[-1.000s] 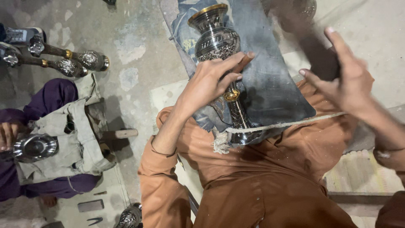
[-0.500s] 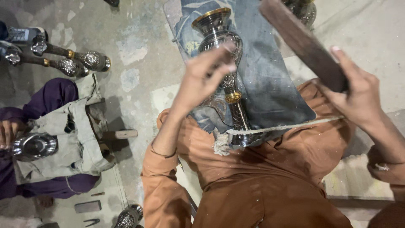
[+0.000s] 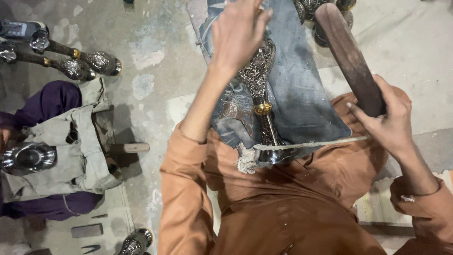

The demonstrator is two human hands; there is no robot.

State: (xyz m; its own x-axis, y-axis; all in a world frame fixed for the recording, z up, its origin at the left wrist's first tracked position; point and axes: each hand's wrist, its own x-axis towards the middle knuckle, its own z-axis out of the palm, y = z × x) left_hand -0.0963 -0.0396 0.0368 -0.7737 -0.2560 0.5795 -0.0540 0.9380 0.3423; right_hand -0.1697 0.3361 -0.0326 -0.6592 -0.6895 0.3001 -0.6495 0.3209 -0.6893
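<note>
Two hands busy, one workpiece. Left hand [image 3: 238, 30] sits fingers-down on the upper body of an engraved metal vase [image 3: 261, 92], pressing or gripping it; fingertips are hidden, so can't tell how tight. Vase lies lengthwise on a blue-grey cloth [image 3: 302, 94] spread over the person's lap, top end away from them, narrow stem with a gold collar [image 3: 263, 108] pointing back toward the body, base at the cloth's near edge. A thin cord [image 3: 311, 143] runs across that near edge over the base, ending in a frayed knot at left. Right hand [image 3: 384, 120] is clenched around the lower end of a dark wooden bat [image 3: 347, 52], raised and tilted up and away, well clear of the vase, off to its right. Person wears brown-orange clothing [image 3: 283, 208], sleeves at the wrists. More metalware shows just past the cloth's far end, mostly hidden by the bat. Left side of the room: a second person in purple with a grey apron [image 3: 71, 141], holding a shiny metal bowl [image 3: 28, 158] in the lap. Two finished stems [image 3: 75, 61] lie on the concrete floor [image 3: 151, 56] beyond them. A small hammer [image 3: 127, 148] lies by the apron, another metal piece [image 3: 136, 242] lower down on the floor.
</note>
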